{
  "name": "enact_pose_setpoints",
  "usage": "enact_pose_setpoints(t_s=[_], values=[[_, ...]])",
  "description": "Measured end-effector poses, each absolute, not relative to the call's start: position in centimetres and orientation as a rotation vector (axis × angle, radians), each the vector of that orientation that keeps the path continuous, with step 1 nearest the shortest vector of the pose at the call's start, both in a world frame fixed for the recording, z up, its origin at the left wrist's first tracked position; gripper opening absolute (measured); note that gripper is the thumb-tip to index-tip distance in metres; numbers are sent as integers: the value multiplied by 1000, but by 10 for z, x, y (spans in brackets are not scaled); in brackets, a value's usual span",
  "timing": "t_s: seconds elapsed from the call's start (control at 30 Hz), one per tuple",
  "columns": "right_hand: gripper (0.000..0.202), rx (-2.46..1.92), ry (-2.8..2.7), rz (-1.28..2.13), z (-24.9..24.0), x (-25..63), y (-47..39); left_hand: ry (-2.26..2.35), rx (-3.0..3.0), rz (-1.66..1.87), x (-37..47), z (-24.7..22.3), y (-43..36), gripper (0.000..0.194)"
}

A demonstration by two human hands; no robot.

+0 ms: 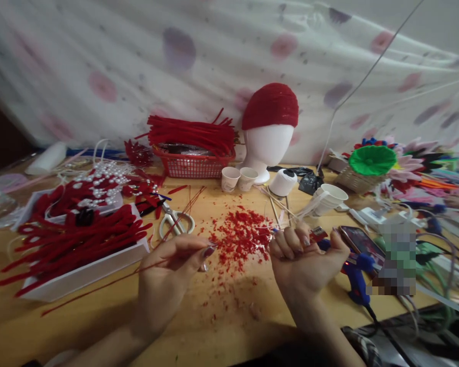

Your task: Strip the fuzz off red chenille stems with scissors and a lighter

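Left hand (168,278): thumb and fingertips pinched, red wire (87,292) held, its end out left above the table (110,326). Right hand (304,265): fingers curled; contents, cannot tell. Between and beyond: red scraps (243,234). Behind left hand: scissors (175,220). Left: white box (95,272), red stems (84,244). Right: glue gun (357,278), phone (363,242). Farther: cups (230,179), thread spool (283,182), basket (195,167), head form (270,142).

The thin, dark red strand (87,294) in my left grip (164,285) is long and gently bowed. It slants out past the back of my hand toward the near left, over the bench (110,326); I can't tell whether its free end touches the wood.
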State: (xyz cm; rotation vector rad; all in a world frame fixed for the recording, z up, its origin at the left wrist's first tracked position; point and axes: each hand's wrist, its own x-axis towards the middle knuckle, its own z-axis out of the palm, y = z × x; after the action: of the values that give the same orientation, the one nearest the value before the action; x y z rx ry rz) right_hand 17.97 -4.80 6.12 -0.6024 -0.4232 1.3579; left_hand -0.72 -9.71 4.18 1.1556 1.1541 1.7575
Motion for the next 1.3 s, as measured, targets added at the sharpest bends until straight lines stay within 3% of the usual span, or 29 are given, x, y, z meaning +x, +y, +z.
enact_pose_setpoints(t_s=[0.67,0.8,0.93,1.1,1.3], values=[[42,-643,-545,1265,64,192,-49,1259,1185,1776,-9,35,-94,7],[41,-634,-540,1291,65,185,-49,1256,1593,1866,-17,33,-93,23],[34,-751,-754,1525,53,170,-53,1226,2210,1746,-25,32,-96,38],[27,-875,-1398,1718,37,146,-67,1222,2505,1677,-30,29,-92,35],[24,-812,-1598,1797,27,134,-74,1321,2816,1532,-35,23,-82,23]])
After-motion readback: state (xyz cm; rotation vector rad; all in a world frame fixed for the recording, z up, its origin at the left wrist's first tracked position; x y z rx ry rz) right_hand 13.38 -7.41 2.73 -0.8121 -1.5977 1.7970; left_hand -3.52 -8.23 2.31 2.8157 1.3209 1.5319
